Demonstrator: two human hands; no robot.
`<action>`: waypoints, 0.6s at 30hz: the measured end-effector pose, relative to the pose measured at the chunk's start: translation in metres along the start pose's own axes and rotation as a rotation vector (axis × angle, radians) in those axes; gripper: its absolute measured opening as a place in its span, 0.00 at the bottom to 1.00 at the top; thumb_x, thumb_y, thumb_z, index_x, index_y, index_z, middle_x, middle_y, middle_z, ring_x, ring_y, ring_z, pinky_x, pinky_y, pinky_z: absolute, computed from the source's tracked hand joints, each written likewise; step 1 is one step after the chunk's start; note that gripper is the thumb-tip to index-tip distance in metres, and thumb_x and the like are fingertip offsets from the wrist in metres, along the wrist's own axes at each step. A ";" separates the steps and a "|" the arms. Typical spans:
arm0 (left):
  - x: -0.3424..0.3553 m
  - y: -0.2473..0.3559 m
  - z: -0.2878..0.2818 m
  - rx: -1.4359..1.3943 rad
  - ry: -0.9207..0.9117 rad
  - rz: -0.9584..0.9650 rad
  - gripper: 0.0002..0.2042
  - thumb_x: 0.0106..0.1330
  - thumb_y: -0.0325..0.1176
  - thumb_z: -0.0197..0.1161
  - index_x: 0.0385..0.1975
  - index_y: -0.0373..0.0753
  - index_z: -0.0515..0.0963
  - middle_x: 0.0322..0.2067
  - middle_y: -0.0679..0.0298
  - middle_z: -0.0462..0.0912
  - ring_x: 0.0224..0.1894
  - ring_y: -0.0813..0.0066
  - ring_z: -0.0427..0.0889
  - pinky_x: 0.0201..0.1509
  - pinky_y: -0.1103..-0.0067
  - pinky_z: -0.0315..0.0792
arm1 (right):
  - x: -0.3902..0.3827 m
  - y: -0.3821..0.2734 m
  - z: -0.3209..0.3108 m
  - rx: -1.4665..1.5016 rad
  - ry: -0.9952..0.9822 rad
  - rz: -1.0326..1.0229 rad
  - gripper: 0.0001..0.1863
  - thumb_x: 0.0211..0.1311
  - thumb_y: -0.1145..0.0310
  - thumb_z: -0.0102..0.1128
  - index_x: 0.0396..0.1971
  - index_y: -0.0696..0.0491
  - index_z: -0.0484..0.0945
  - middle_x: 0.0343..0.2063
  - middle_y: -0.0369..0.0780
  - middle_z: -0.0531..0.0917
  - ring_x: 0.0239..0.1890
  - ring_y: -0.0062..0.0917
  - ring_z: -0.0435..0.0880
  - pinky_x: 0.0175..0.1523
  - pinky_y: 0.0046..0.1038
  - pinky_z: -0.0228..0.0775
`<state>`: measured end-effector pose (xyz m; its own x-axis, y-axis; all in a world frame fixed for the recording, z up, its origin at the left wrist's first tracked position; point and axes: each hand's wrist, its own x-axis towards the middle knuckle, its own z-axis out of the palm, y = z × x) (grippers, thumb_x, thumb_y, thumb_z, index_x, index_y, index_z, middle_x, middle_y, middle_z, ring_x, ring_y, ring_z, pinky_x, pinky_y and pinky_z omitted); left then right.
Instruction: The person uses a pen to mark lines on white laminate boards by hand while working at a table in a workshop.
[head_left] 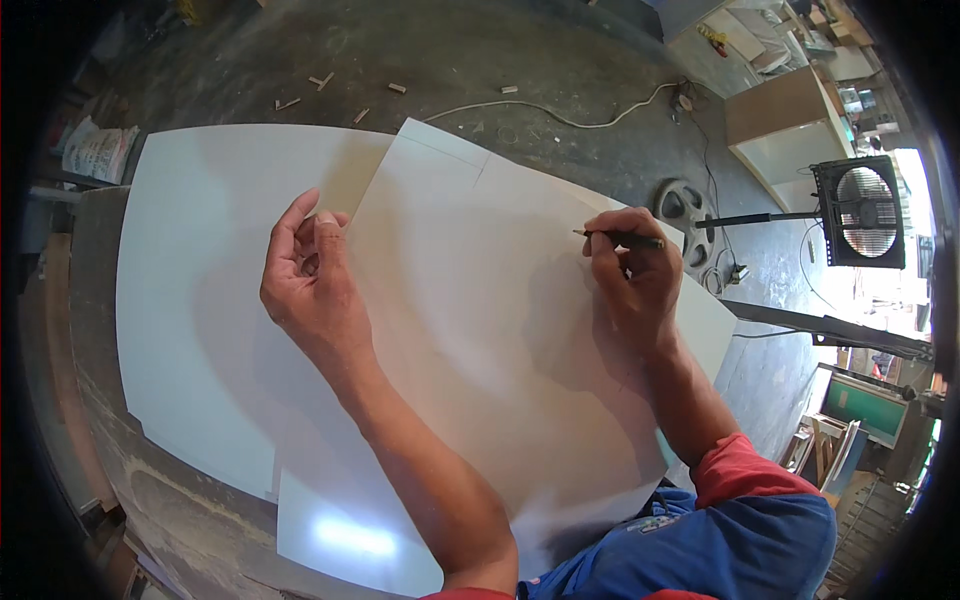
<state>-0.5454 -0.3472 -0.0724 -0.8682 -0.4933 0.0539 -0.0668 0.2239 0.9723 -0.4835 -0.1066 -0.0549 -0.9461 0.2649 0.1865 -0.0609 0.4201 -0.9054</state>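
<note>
My right hand (632, 275) grips a dark pencil (630, 238) over the upper white sheet (470, 350), its tip pointing left. Near that sheet's top corner run thin drawn lines (455, 162). My left hand (315, 265) is raised at the sheet's left edge, fingers loosely curled and apart, with nothing visible in them. Underneath, reaching further left, lies another white sheet (180, 300). Whether either hand touches the board surface is hard to tell.
A stone-like worktop edge (100, 400) shows at left. Beyond the sheets are the concrete floor (400, 50) with small offcuts and a cable (540, 112). At right stand a fan (862, 212), a cabinet (780, 140) and leaning panels (860, 410). A bag (95, 152) sits at upper left.
</note>
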 end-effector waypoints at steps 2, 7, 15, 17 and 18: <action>0.000 -0.001 0.000 -0.053 -0.002 -0.001 0.11 0.70 0.30 0.62 0.48 0.35 0.84 0.28 0.67 0.85 0.31 0.84 0.78 0.39 0.83 0.74 | -0.002 -0.004 -0.002 0.014 -0.100 0.221 0.06 0.59 0.80 0.61 0.35 0.55 0.81 0.26 0.31 0.81 0.23 0.08 0.73 0.25 0.16 0.61; 0.001 -0.001 -0.001 -0.030 -0.005 0.006 0.11 0.70 0.30 0.62 0.47 0.35 0.84 0.28 0.66 0.85 0.31 0.84 0.79 0.38 0.83 0.74 | 0.004 0.001 -0.001 -0.137 -0.203 -0.009 0.06 0.57 0.78 0.62 0.34 0.54 0.82 0.25 0.32 0.82 0.22 0.10 0.74 0.27 0.17 0.63; 0.000 0.002 -0.001 -0.017 -0.023 -0.025 0.12 0.70 0.29 0.61 0.49 0.34 0.83 0.30 0.66 0.84 0.37 0.81 0.81 0.51 0.77 0.78 | 0.004 0.006 -0.003 -0.229 -0.237 -0.036 0.07 0.56 0.78 0.64 0.35 0.53 0.82 0.25 0.33 0.82 0.21 0.12 0.74 0.26 0.18 0.64; 0.000 0.002 -0.001 -0.007 -0.022 -0.032 0.12 0.70 0.29 0.61 0.49 0.34 0.83 0.30 0.66 0.84 0.37 0.81 0.81 0.52 0.76 0.79 | 0.003 0.006 -0.001 -0.174 -0.200 -0.018 0.07 0.56 0.78 0.64 0.35 0.53 0.82 0.25 0.33 0.82 0.21 0.12 0.73 0.25 0.18 0.63; 0.000 0.002 0.000 -0.008 -0.023 -0.032 0.12 0.70 0.29 0.61 0.49 0.34 0.83 0.30 0.66 0.84 0.37 0.81 0.81 0.52 0.76 0.79 | 0.003 0.006 -0.001 -0.172 -0.197 -0.026 0.07 0.56 0.78 0.64 0.35 0.53 0.82 0.25 0.33 0.82 0.21 0.12 0.73 0.25 0.18 0.63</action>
<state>-0.5456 -0.3472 -0.0700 -0.8768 -0.4805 0.0178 -0.0909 0.2020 0.9752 -0.4862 -0.1026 -0.0592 -0.9897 0.0848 0.1153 -0.0467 0.5702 -0.8202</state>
